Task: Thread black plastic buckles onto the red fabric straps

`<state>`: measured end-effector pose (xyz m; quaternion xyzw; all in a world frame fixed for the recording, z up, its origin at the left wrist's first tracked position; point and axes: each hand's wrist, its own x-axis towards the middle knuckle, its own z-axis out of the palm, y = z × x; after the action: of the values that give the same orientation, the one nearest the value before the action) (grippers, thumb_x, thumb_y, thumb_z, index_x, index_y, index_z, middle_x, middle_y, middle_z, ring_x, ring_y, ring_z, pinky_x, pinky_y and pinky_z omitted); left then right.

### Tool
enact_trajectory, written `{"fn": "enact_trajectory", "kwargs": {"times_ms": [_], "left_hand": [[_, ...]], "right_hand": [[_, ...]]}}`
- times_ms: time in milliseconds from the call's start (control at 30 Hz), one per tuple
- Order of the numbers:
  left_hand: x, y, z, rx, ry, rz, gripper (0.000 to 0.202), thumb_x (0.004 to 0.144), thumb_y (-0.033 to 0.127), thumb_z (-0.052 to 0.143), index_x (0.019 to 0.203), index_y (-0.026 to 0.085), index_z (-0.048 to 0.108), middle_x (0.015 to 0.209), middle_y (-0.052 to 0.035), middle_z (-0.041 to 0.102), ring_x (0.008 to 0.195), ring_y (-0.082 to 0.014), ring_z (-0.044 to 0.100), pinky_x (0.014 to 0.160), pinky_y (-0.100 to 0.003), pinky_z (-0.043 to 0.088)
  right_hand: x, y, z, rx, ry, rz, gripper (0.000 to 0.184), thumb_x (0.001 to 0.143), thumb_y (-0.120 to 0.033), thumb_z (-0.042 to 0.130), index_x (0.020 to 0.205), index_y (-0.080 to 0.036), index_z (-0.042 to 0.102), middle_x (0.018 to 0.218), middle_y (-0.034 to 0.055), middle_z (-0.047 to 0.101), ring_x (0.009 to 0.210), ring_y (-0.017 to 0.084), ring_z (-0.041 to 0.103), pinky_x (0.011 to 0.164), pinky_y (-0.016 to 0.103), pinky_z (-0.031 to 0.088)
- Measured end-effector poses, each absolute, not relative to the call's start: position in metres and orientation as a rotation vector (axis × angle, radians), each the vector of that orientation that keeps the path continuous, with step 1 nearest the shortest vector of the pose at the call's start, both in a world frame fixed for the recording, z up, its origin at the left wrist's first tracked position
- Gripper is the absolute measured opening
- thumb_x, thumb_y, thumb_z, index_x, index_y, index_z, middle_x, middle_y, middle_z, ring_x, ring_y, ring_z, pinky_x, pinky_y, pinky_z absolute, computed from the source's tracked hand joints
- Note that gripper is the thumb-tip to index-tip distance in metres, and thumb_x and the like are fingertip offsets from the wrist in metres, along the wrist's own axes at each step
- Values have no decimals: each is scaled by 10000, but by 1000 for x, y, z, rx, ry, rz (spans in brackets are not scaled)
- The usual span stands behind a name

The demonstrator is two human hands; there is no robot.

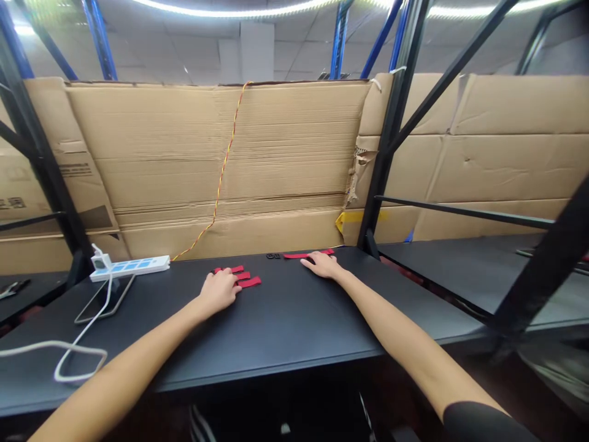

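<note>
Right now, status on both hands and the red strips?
Left hand on red fabric strips; right hand on a longer red strip; small black pieces lie between them.

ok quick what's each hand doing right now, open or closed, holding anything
Left hand: palm down on red strips, cannot tell if gripping.
Right hand: open, palm down, touching a red strip, nothing visibly held.
</note>
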<state>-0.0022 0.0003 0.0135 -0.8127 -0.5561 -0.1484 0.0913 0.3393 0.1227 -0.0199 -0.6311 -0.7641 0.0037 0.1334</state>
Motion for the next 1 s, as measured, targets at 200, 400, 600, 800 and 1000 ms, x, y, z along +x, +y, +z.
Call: {"fn": "enact_trajectory", "kwargs": {"times_ms": [200,400,600,800,1000], "left_hand": [[-11,6,15,-2283,-1700,-329,205,848,303,532,877,202,708,979,-117,656,899,-274,592,783,-391,403],[2,-3,13,-2596,-1313,-568,340,940,364,413,1197,274,615,1252,-80,589,1125,-252,511,922,-395,345],[19,-17,6,-2938,-1143,-433,377,950,434,380,1142,253,650,1266,-79,602,1171,-264,506,957,-394,343],[24,-24,13,-2844,-1107,-472,360,951,381,384,1081,199,665,959,-96,658,948,-232,580,873,-353,387],[24,-24,8,-2817,-1197,-493,344,918,411,444,916,202,716,995,-100,621,961,-253,568,805,-342,397]], "right_hand": [[307,89,-2,-1366,-2419,82,440,860,-548,484,831,-160,690,842,115,660,775,210,596,729,306,428],[252,49,-4,-780,-2455,500,367,841,-510,560,1000,-204,682,942,54,671,788,168,609,714,273,472],[259,87,-17,-1012,-2284,42,362,944,-377,412,1121,-170,650,1187,118,621,1120,222,549,987,367,388],[277,127,-29,-1347,-2418,-64,485,957,-422,344,1370,-197,462,1446,117,417,1342,270,351,1075,459,258],[271,116,-27,-1317,-2407,-96,389,934,-403,412,1123,-164,653,1182,138,637,1124,258,557,980,374,359]]}}
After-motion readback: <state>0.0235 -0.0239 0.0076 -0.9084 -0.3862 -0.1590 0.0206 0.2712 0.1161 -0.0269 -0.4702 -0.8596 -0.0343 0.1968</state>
